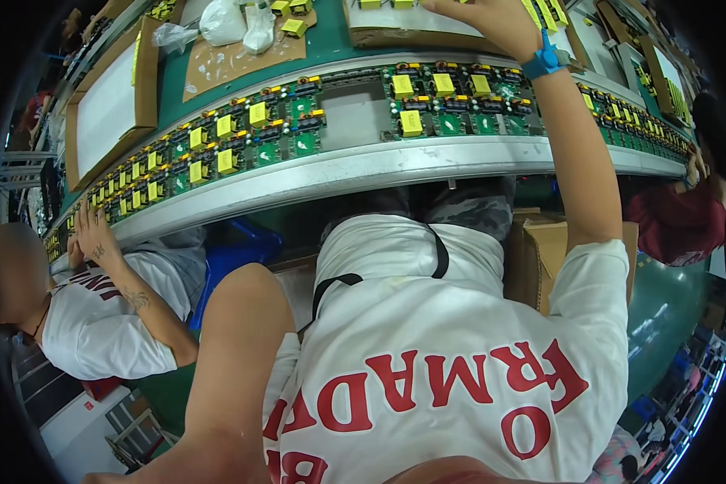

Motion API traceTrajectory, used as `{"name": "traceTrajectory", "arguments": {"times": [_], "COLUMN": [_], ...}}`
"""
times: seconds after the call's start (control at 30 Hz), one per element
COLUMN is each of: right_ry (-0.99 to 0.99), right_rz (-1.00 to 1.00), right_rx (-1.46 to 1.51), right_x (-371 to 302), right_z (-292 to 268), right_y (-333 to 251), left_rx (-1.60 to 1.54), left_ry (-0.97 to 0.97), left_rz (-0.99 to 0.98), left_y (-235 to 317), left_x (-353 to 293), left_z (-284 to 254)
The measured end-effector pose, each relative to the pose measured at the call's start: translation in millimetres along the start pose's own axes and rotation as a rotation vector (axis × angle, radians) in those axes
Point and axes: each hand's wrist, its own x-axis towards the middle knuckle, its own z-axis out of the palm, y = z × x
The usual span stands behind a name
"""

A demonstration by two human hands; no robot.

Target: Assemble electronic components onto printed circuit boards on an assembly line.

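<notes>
My right arm stretches across the conveyor, and my right hand [496,22] is at the upper edge, over a cardboard tray [395,36] with yellow transformers [369,4] in it. The thumb points left; the other fingers are cut off by the edge, so what they hold, if anything, is hidden. A blue band [547,60] circles my right wrist. My left arm [246,339] is bent back toward the lower edge, its hand out of view. Below my right hand, green circuit boards [486,125] lie in two rows, several carrying yellow transformers [411,123].
A metal rail [379,165] edges the conveyor. Further boards [305,143] lie left of a gap in the rows. Plastic bags [222,22] rest on cardboard [242,68]; another tray [109,121] stands left. A co-worker's hand [97,234] touches the line; another person [678,218] is at right.
</notes>
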Motion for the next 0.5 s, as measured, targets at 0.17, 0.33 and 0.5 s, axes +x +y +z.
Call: {"name": "traceTrajectory", "arguments": {"times": [0.17,0.33,0.5], "right_ry": [0.008,-0.008,0.000], "right_rz": [0.019,0.083,0.071], "right_rx": [0.094,0.161,0.218], "right_x": [-6.0,-21.4,-27.2], "right_z": [-4.1,-8.1,-10.0], "right_y": [-19.2,-26.5,-24.7], "left_rx": [0.434,0.833,0.978], "left_ry": [-0.631,-1.298,-1.518], "left_rz": [0.054,0.089,0.005], "left_y": [-53.3,-181.8,-196.8], "left_x": [-81.6,-171.4,-182.3], "left_z": [-53.7,-127.1,-147.9]}}
